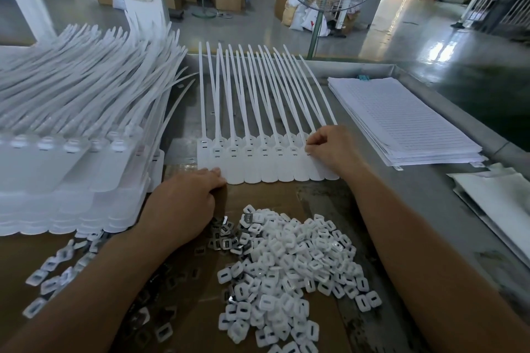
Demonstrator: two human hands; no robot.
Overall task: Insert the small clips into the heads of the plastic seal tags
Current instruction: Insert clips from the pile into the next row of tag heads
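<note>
the fingers (314, 145) of the right hand (332, 149) are curled in, tips drawn together and pressed down on a tag head near the right end of the row of seal tags (266, 165). whether anything is pinched between those tips cannot be made out. the left hand (183, 203) is laid flat, fingers nearly straight and relaxed. its fingertips (213, 173) are set against the lower left edge of the row, and nothing is gripped there.

the row is spread flat in the middle of the metal table (415, 198). the flags are lined up edge to edge toward the person and the long tails are fanned away toward the far rim. a small dark slot is seen in most of the heads.

nearer the person, between the two forearms, a pile of white clips (289, 269) is heaped on a cardboard sheet (258, 195). silvery pieces (222, 235) are bunched just beside its upper left edge, under the left wrist, and more are scattered beside the left forearm.

a tall stack of tags (71, 157) is banked up on the left, just beside the row. lined sheets (401, 123) are stacked on the right, apart from the row.
</note>
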